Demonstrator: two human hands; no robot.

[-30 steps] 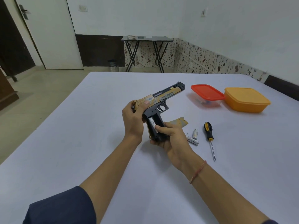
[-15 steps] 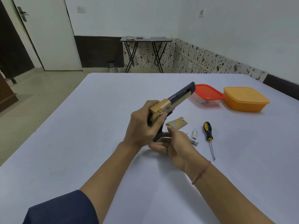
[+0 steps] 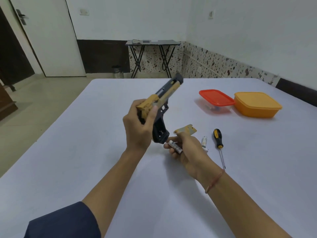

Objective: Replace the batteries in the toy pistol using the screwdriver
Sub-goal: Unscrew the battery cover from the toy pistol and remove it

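**Holding pistol and battery over the table**

Sitting at the far right of the table (image 3: 85,152) are two lidded plastic boxes: a clear tub (image 3: 215,104) with a red lid, small blurred items inside, and an opaque orange box (image 3: 257,104), contents hidden. The left hand (image 3: 139,127) has its fingers clamped round the rear of the tan-and-black pistol (image 3: 161,103), barrel tilted up and away, open grip cavity facing down. The right hand (image 3: 185,150) pinches one cylindrical battery (image 3: 175,147) just below the grip. Two more batteries (image 3: 204,143) lie beside a tan cover plate (image 3: 186,130). One screwdriver (image 3: 218,143), black-and-yellow handle, thin metal shaft, lies just right of them.
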